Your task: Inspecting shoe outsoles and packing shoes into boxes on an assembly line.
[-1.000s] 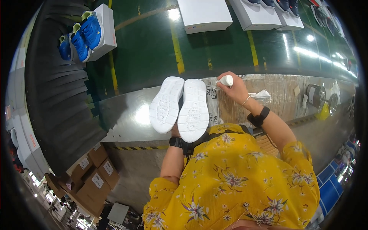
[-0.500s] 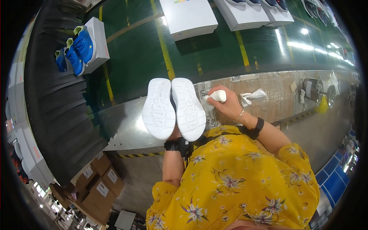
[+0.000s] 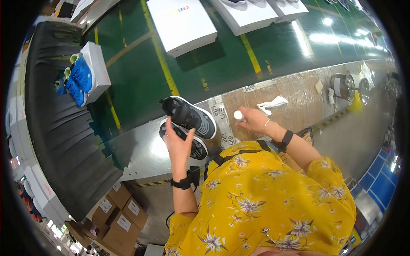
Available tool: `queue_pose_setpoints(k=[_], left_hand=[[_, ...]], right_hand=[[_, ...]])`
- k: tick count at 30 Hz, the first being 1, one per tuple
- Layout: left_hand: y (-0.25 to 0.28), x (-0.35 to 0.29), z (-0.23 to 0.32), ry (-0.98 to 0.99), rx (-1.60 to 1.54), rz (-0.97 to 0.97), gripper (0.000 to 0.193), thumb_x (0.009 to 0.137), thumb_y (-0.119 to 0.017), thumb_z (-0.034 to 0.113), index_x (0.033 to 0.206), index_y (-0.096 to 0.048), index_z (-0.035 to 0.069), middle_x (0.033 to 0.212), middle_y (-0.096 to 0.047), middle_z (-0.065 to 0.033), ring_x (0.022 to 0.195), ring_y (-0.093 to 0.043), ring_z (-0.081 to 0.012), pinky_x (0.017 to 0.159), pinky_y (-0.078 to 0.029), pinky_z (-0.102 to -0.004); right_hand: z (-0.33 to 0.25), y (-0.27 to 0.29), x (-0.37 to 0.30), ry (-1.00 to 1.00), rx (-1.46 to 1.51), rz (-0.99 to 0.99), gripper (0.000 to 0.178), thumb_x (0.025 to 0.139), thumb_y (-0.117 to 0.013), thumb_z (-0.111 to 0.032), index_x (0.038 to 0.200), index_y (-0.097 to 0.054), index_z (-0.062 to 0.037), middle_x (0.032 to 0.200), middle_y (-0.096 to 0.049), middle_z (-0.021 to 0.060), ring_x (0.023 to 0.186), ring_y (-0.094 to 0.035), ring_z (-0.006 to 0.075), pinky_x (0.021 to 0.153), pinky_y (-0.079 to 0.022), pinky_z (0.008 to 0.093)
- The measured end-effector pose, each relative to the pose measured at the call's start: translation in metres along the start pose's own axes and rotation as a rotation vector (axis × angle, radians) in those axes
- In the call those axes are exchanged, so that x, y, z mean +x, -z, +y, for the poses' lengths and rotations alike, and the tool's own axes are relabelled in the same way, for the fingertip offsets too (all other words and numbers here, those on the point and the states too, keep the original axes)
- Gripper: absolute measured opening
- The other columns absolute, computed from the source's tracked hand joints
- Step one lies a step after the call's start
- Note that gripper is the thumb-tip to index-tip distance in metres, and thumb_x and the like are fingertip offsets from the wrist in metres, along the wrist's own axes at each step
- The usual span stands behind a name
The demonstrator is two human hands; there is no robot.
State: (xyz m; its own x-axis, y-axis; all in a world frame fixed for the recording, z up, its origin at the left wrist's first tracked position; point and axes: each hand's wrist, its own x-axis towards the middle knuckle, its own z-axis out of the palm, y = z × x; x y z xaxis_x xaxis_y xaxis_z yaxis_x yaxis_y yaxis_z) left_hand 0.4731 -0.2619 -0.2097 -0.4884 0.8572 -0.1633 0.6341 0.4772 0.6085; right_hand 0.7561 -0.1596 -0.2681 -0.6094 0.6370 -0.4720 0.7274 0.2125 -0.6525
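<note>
A pair of dark grey and black sneakers with white soles stands upright on the metal ledge in front of me. The far sneaker (image 3: pixel 200 121) lies at a slant beside the near sneaker (image 3: pixel 197 148), which is partly hidden. Over the near one is my left hand (image 3: pixel 177 145), thumb and fingers spread apart; its fingertips are at the shoes' openings, and whether they touch cannot be told. My right hand (image 3: pixel 256 120) is closed around a small white cylindrical object (image 3: pixel 239 115), right of the sneakers and above the taped cardboard.
A crumpled white cloth (image 3: pixel 273 103) lies on the cardboard (image 3: pixel 294 91). Further right stands a metal canister (image 3: pixel 341 86). Beyond the ledge runs a green belt (image 3: pixel 128 77) with white shoe boxes (image 3: pixel 183 27) and blue sneakers (image 3: pixel 77 81). Brown cartons (image 3: pixel 121 217) are stacked lower left.
The sneakers, held soles-up before, now stand upright on the ledge. My left hand has let go and spread its fingers. My right hand still holds the white object.
</note>
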Motion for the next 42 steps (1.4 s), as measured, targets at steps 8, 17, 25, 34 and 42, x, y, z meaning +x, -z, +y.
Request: queue_pose_setpoints(k=[8,17,25,34,42], left_hand=[[0.058,-0.017,-0.059,-0.282,0.367,-0.367,0.055,0.071,-0.067,-0.001,0.124,-0.053,0.007,0.113,-0.061,-0.0101,0.119,-0.054,-0.0290,0.113,-0.023,-0.0514],[0.064,-0.007,-0.054,-0.544,0.593,-0.448,0.044,0.065,-0.087,0.019,0.100,-0.064,0.006,0.099,-0.066,-0.0083,0.103,-0.062,-0.0257,0.114,-0.025,-0.0534],[0.112,-0.029,0.001,-0.686,0.488,-0.284,0.042,0.060,-0.090,0.027,0.075,-0.060,0.002,0.070,-0.056,-0.0134,0.075,-0.055,-0.0360,0.085,-0.048,-0.0490],[0.064,-0.013,0.084,0.255,-0.647,-0.264,0.034,0.104,-0.047,0.030,0.095,-0.064,0.002,0.091,-0.065,-0.0042,0.080,-0.059,-0.0130,0.075,-0.047,-0.0297],[-0.069,-0.010,0.133,0.663,-1.656,-0.727,0.049,0.106,-0.037,0.030,0.143,-0.046,-0.002,0.139,-0.057,-0.0173,0.122,-0.059,-0.0313,0.103,-0.051,-0.0416]], right_hand=[[0.028,0.019,-0.040,0.003,0.072,0.404,0.037,0.084,-0.075,-0.024,0.115,-0.061,-0.0084,0.114,-0.063,0.0153,0.102,-0.062,0.0333,0.087,-0.051,0.0412],[0.105,-0.001,-0.060,0.107,-0.302,0.644,0.025,0.083,-0.072,-0.018,0.108,-0.070,-0.0173,0.113,-0.063,0.0007,0.116,-0.053,0.0267,0.104,-0.035,0.0440],[0.119,0.024,-0.086,-0.036,-0.035,0.988,0.021,0.083,-0.072,-0.011,0.104,-0.071,-0.0147,0.100,-0.066,0.0047,0.098,-0.063,0.0230,0.093,-0.045,0.0389],[0.196,0.198,-0.216,-0.259,-0.242,1.739,0.008,0.092,-0.067,-0.008,0.095,-0.074,-0.0049,0.085,-0.070,0.0085,0.073,-0.066,0.0211,0.065,-0.053,0.0328],[0.348,0.319,-0.305,-0.613,-0.442,1.437,0.020,0.092,-0.069,-0.026,0.103,-0.075,-0.0108,0.095,-0.070,0.0117,0.090,-0.067,0.0300,0.079,-0.052,0.0388]])
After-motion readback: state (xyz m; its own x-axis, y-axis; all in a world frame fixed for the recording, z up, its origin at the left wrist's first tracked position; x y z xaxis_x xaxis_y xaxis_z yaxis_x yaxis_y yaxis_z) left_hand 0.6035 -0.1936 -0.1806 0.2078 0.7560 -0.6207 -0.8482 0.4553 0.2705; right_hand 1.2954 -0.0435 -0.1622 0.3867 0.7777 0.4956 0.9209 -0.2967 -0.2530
